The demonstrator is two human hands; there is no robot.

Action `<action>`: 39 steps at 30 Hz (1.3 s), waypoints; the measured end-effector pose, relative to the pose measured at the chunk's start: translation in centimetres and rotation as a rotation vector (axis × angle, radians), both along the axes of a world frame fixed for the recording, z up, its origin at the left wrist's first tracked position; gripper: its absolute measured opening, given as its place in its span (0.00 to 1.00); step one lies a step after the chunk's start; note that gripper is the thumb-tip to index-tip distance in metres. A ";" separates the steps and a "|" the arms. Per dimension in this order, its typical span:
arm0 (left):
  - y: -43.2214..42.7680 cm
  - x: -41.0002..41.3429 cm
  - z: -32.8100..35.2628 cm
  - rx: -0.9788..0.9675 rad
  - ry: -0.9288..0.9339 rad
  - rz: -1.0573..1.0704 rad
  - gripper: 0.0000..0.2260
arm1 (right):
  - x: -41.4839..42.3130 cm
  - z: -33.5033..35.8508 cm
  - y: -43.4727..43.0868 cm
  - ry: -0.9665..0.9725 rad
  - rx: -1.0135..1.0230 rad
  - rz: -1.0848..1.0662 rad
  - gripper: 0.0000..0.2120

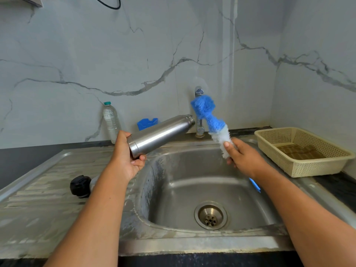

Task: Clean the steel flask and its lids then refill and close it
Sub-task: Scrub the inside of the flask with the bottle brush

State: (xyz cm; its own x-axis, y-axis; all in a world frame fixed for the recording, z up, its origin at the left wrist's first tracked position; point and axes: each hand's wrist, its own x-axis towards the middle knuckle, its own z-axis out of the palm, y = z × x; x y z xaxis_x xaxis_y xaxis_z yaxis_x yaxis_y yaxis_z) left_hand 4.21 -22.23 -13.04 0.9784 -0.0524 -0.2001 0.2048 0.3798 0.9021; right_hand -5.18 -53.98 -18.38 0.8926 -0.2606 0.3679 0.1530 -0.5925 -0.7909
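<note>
Flask [161, 134] base hidden in left hand [126, 157], brush [210, 116] handle behind right hand [244, 158]

Bright, cool, even light fills the scene, leaving only faint, soft shadows. A pale vertical streak of glare runs down the marble wall [229, 54] at far centre. A long highlight lies along the steel flask [161, 134]. Wide-angle distortion bows the sink [192, 245] rim, most at left and right. The brush [204, 108] bristles look slightly smeared.

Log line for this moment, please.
left hand: holds flask | right hand: holds brush, not inserted | lid: on drainboard
</note>
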 end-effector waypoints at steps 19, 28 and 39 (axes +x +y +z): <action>-2.6 -0.8 -1.1 0.316 0.014 -0.257 0.22 | -0.7 1.7 1.8 0.053 0.337 0.078 0.18; -3.0 -1.1 -0.9 0.296 0.025 -0.128 0.16 | -0.7 1.6 2.1 0.093 0.211 0.028 0.16; -3.5 -1.3 -0.3 0.056 0.031 0.028 0.14 | -2.2 1.7 8.3 0.057 -0.098 0.316 0.09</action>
